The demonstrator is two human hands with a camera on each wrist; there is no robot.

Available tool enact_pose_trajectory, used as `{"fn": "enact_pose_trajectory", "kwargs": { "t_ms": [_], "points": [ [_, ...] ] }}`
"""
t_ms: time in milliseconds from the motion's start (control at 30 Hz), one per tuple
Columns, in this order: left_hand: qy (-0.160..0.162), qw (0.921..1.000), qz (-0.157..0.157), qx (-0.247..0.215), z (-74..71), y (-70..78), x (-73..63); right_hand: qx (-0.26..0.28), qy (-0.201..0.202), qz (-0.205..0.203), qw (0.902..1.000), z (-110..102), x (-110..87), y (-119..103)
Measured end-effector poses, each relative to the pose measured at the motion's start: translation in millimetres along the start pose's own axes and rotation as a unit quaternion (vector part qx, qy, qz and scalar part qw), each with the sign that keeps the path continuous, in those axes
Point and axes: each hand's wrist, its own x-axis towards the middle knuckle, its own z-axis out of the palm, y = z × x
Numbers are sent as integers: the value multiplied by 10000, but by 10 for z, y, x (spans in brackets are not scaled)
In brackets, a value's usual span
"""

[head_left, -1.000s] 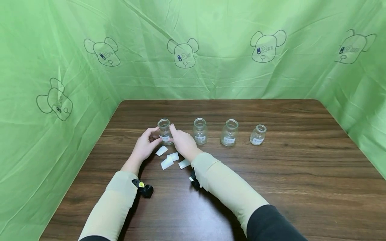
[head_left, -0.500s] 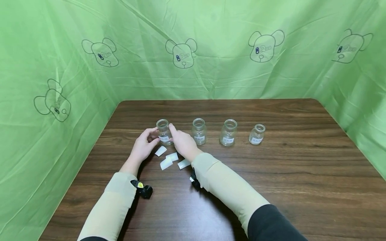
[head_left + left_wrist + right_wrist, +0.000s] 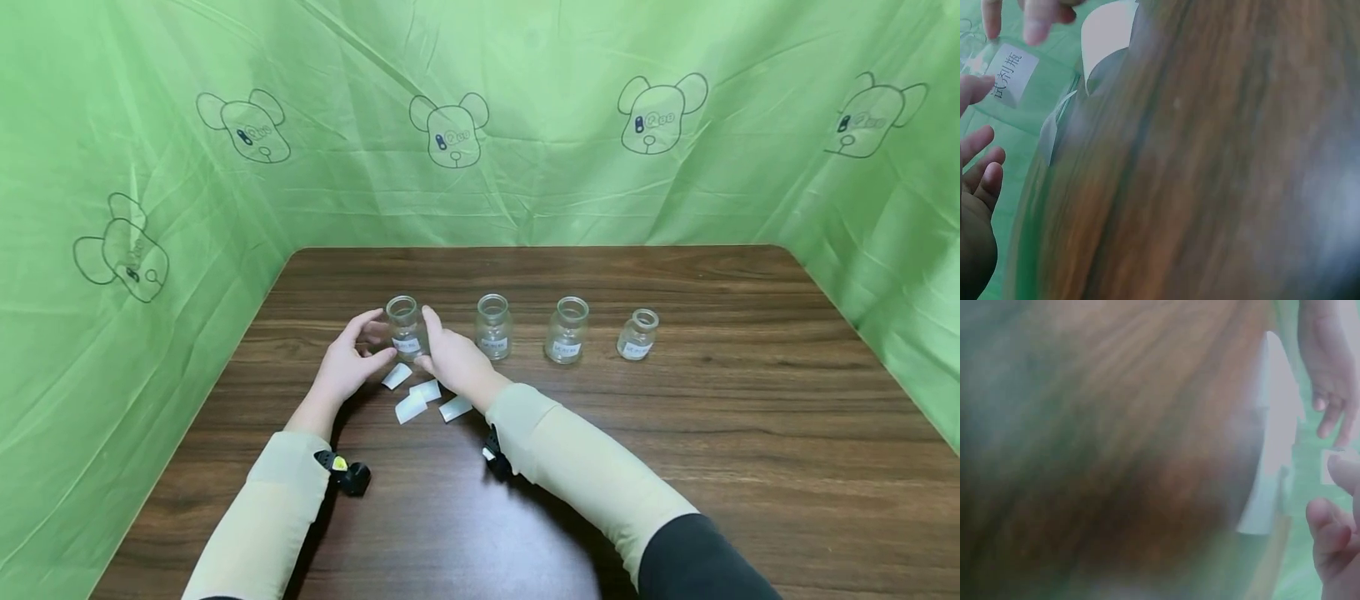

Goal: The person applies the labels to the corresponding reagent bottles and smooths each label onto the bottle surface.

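A small clear glass reagent bottle (image 3: 402, 313) stands upright at the left end of a row, a white printed label (image 3: 1013, 74) on its front. My left hand (image 3: 347, 362) is just left of it, thumb and fingers spread loosely around that side. On its right is my right hand (image 3: 458, 360), fingers extended along the glass and thumb near the lower front. Neither hand grips the bottle. The right wrist view shows the right thumb partly covering the label.
Several loose white paper slips (image 3: 411, 407) lie in front of the bottle on the brown wooden table (image 3: 750, 417). To its right stand three more labelled glass bottles, including a tall one (image 3: 566, 333) and a shorter one (image 3: 638, 335). A green cloth (image 3: 540, 192) surrounds the table.
Both hands have loosened from the bottle: the left has drawn slightly left, and the right thumb and fingers have spread apart. The bottle stays in its place in the row.
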Motion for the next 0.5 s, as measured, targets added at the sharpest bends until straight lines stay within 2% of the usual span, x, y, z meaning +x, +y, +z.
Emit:
{"fn": "enact_pose_trajectory", "kwargs": {
  "t_ms": [233,367,500],
  "points": [
    [-33,9997,164,167,-92,83,29,219,206,-268,9992,-311,-60,-54],
    [-2,9996,177,221,-153,134,31,393,162,-218,9989,-579,-87,-40],
    [60,9994,230,261,-227,165,41,175,138,33,9997,-869,-109,67]
  ]
}}
